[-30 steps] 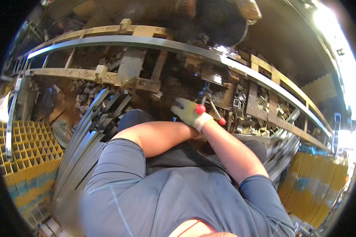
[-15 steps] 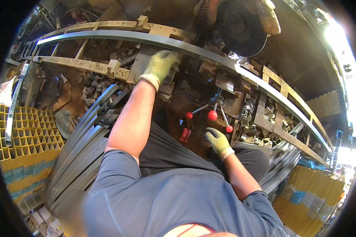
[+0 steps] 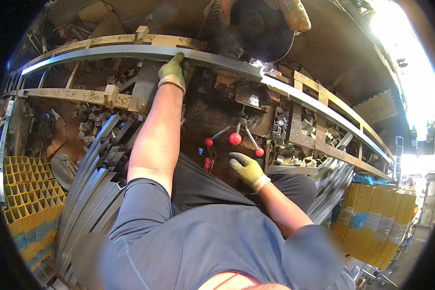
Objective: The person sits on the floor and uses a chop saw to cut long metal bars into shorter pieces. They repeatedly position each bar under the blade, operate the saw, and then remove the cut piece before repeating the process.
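A long grey square metal tube runs across the far side, bending toward both ends in the head view. My left hand, in a yellow-green glove, is closed on its near side, thumb on top; the other fingers are largely hidden. A dark round cutting disc of a saw stands just beyond the tube, right of that hand. My right hand, gloved alike, hovers by my right knee with fingers loosely extended and nothing in them. Nearest to it is a three-armed lever handle with red ball knobs.
Slatted support frames, at left and at right, carry the tube, with short tube offcuts heaped below. Long grey tubes lie by my left side. Yellow-ended tube bundles are stacked at far left, and wrapped yellow bundles at right.
My left hand has gone from a blurred move near the tube to a hold on it. My right hand stays close to the lever knobs. The whole view has shifted slightly.
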### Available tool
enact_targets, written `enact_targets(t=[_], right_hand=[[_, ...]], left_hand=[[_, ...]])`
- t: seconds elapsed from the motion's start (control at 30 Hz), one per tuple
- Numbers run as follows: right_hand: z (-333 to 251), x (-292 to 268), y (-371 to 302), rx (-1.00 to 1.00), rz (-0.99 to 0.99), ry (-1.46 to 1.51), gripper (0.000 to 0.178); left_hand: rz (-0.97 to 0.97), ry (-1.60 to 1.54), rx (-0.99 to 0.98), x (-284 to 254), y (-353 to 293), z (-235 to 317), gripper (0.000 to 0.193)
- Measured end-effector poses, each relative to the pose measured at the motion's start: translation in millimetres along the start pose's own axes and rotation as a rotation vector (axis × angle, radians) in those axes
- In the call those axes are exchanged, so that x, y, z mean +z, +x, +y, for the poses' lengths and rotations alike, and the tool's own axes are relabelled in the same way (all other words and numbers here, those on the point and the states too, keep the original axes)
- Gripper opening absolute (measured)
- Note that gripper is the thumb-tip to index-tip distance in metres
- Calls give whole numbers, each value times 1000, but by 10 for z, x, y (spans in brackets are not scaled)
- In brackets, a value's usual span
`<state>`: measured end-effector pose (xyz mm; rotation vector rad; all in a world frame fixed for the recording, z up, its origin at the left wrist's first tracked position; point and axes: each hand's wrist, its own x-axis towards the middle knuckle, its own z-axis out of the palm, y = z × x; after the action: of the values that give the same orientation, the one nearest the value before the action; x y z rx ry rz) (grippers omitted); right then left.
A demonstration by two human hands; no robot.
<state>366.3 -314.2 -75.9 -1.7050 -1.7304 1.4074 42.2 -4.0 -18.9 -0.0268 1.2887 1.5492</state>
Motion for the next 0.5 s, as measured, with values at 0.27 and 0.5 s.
enact_targets(t=[0.27, 0.5], right_hand=[[-1270, -623, -420, -220, 312, 83, 32], [-2247, -816, 330, -797, 547, -483, 50]], left_hand=[[-115, -28, 227, -362, -858, 428, 39], [-345, 137, 286, -713, -1028, 227, 40]])
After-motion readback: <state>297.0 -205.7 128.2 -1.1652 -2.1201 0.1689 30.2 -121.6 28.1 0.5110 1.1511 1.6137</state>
